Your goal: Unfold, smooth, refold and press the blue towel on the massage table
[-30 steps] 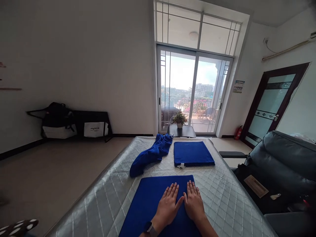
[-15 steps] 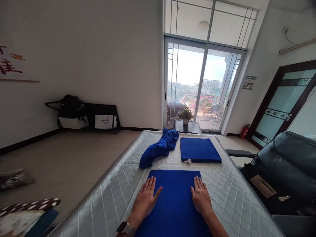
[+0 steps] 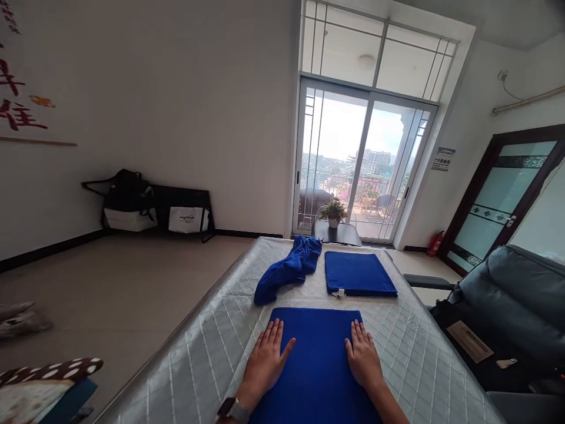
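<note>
Fingers (image 3: 272, 337) of the left hand (image 3: 265, 365) were stretched out flat and slightly spread, gripping nothing, palm pressed on the left edge of a folded blue towel (image 3: 316, 359). The right hand (image 3: 364, 362) lay the same way on the towel's right edge, fingers extended and flat, thumb turned inward. A smartwatch (image 3: 232, 409) sat on the left wrist. The towel lay flat at the near end of a table covered with a grey quilted cloth (image 3: 207, 353), with bare blue fabric between the two hands. Beyond it, on the right, lay a second folded blue towel (image 3: 358, 274) with a small white tag at its near edge. To its left, just beside it, a crumpled blue towel (image 3: 289, 268) lay unfolded. Past the table's far end stood a small dark table (image 3: 338, 234) with a potted plant (image 3: 334, 211), in front of the sliding glass door (image 3: 362, 165).
</note>
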{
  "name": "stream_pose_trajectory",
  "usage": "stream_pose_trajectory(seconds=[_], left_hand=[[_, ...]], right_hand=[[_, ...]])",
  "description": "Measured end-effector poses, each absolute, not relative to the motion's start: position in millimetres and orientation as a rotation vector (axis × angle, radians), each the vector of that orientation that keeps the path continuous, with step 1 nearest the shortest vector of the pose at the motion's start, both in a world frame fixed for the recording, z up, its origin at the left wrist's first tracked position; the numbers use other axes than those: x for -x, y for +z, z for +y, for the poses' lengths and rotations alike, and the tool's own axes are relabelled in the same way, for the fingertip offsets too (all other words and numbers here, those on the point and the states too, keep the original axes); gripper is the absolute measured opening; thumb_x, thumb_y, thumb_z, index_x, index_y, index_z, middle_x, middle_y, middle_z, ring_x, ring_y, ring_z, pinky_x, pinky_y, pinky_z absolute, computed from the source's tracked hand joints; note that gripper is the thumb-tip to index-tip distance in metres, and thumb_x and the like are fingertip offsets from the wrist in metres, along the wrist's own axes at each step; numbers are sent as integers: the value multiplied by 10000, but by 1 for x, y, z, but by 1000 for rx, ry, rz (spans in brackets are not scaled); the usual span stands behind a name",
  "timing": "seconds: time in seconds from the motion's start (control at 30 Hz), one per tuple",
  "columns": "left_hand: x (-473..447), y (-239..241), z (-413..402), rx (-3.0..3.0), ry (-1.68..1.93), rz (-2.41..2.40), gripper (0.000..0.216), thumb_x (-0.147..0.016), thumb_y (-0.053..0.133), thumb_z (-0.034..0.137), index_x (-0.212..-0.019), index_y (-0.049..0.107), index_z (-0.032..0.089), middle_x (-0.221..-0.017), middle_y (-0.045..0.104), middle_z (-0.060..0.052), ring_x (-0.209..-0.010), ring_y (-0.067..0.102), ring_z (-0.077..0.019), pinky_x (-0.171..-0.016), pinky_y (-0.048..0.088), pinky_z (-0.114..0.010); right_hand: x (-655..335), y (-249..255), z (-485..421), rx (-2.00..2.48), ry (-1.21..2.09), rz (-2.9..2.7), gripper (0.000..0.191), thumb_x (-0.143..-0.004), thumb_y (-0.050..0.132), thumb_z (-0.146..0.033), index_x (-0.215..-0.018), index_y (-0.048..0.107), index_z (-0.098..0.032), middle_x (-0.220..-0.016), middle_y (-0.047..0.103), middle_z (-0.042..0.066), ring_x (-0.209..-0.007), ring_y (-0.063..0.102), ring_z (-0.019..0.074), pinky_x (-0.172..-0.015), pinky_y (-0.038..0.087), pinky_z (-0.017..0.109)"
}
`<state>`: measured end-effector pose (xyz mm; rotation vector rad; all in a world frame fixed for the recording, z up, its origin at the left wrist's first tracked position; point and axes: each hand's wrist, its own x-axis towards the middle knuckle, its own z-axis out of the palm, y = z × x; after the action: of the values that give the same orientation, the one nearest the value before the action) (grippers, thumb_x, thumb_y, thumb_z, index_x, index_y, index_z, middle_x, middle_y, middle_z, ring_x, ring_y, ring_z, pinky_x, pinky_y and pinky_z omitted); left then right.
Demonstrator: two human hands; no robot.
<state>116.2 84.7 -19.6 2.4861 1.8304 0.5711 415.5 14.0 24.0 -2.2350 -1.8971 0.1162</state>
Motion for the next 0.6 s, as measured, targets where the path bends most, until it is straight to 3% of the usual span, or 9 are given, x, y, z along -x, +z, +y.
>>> stream_pose_trajectory(seconds=[0.6], left_hand=[[-115, -16, 82, -2571, 453, 1852, 751, -994, 259, 609, -1530, 367, 94, -1620, 337, -145, -1497, 333, -292, -1223, 304, -470]], right_hand=[[-410, 39, -24, 2242, 233, -1912, 685, -1019, 193, -492, -1587, 239, -112, -1658, 178, 52, -1541, 116, 205, -1251, 131, 405]])
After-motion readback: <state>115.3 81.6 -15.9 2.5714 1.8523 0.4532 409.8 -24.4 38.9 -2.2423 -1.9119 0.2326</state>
